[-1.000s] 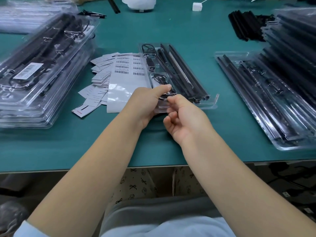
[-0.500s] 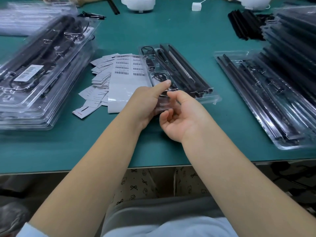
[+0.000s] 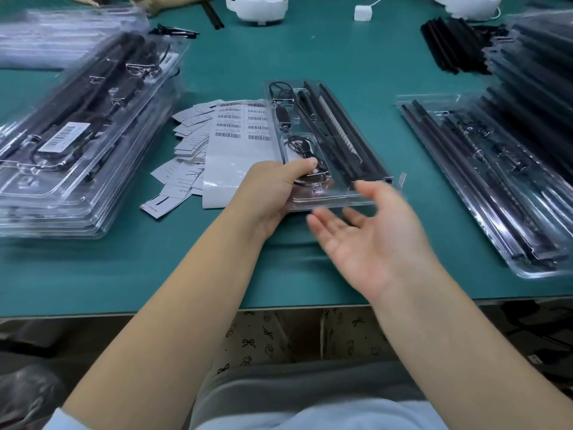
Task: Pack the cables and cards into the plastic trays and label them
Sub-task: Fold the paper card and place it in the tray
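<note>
Now that the right hand (image 3: 369,234) has let go and swung away open-palmed, only the left hand (image 3: 276,184) grips the packed clear tray (image 3: 325,138) mid-worktop beside the barcode label sheet (image 3: 238,144), so labelling seems next.

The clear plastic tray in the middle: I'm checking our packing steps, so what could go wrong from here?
Only the left hand grips the clear plastic tray at its near corner; the right hand is open and off it, so the tray may tilt and its black cable slip out. It may also drag the white barcode label sheet beside it.
</note>
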Available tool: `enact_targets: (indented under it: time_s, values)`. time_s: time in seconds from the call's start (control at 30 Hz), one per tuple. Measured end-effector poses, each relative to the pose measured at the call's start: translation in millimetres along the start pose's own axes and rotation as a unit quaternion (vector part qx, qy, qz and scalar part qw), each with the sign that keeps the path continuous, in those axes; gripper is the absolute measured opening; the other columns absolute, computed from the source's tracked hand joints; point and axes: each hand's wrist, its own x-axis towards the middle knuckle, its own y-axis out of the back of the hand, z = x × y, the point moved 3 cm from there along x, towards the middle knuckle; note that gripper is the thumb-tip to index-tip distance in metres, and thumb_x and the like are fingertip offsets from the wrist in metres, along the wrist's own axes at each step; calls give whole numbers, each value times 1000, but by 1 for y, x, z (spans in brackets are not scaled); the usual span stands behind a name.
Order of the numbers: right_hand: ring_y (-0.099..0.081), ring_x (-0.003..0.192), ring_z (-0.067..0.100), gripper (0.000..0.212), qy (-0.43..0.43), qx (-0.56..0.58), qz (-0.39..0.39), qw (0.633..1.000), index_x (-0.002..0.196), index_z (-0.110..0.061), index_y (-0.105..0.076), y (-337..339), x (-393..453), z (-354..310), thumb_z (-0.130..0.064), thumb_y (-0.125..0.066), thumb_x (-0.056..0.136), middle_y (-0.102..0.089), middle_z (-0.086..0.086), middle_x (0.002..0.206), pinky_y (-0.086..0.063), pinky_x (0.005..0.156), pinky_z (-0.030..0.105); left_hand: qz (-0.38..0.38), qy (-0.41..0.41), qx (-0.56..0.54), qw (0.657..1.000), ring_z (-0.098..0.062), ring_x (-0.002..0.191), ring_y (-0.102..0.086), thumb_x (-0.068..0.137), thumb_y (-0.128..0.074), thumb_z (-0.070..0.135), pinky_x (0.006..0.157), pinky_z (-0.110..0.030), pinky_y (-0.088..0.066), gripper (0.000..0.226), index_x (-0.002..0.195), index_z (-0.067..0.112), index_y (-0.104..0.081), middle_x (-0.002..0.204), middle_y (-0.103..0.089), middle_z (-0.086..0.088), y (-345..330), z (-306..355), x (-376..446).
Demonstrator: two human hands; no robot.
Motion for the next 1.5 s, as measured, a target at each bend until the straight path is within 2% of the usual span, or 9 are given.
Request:
enact_targets:
  time_s: [0.1,0.23,0.4,0.53,0.67,0.97,1.2,1.37,1.5]
  values:
    - [-62,87,23,31,93,-75,30,992,113,-8,-56,28,1,-31,-25,-55,88,-59,11,99,-55,69,31,-1,-14,18,1000,-38,83,-68,83,-69,12,83,-49,-53,15,87,-2,-64,90,-70,-26,0,1,-3]
    - [-67,77,18,4,209,-234,32,949,83,-15,-66,38,15,-72,-18,-66,81,-69,6,90,-55,76,32,-42,-46,32,998,-22,71,-65,80,-71,19,76,-38,-50,12,68,16,-69,77,-70,-9,-1,6,-7]
    - [-69,66,15,62,154,-373,-70,912,100,-8,-65,18,39,-83,-39,-84,49,-73,-3,75,-60,58,36,-73,-60,63,993,-25,83,-66,78,-70,26,84,-42,-50,39,103,-3,-60,91,-69,-12,-8,8,-12]
    - [-65,62,11,42,219,-378,-81,896,89,-11,-61,19,56,-75,-28,-87,61,-70,-4,69,-55,60,31,-49,-42,62,996,-32,88,-64,73,-73,28,90,-52,-48,46,108,1,-57,95,-65,-17,-6,8,-13]
    - [-70,77,22,52,243,-407,-58,879,94,-11,-64,25,61,-68,-37,-84,54,-73,2,82,-57,77,46,-47,-24,58,997,-25,79,-66,67,-77,18,85,-51,-54,37,98,7,-57,88,-67,-12,-6,4,-9]
    - [-68,90,28,63,263,-448,-31,854,101,-7,-62,25,60,-62,-46,-80,56,-71,11,96,-55,83,44,-52,11,18,998,-24,63,-65,68,-75,-4,69,-42,-57,44,105,3,-51,72,-67,-8,-8,4,-6]
    - [-61,69,13,48,267,-453,-31,850,95,-10,-57,26,64,-61,-41,-81,68,-66,3,86,-47,59,26,-17,17,76,997,-21,62,-64,70,-73,-3,55,-29,-55,45,107,3,-49,89,-62,-14,-11,7,-7]
    - [-69,76,20,45,265,-413,-33,871,100,-5,-64,29,64,-63,-32,-81,68,-73,7,89,-54,59,26,-54,8,175,983,-30,100,-65,55,-82,9,87,-48,-54,85,131,14,-43,114,-65,-10,-4,6,-6]
    - [-70,83,22,65,254,-405,-44,877,117,0,-59,30,65,-63,-34,-81,67,-72,10,98,-57,68,33,7,-110,318,942,7,114,-44,58,-67,38,84,-7,-35,106,149,33,-13,121,-42,38,-10,8,-21]
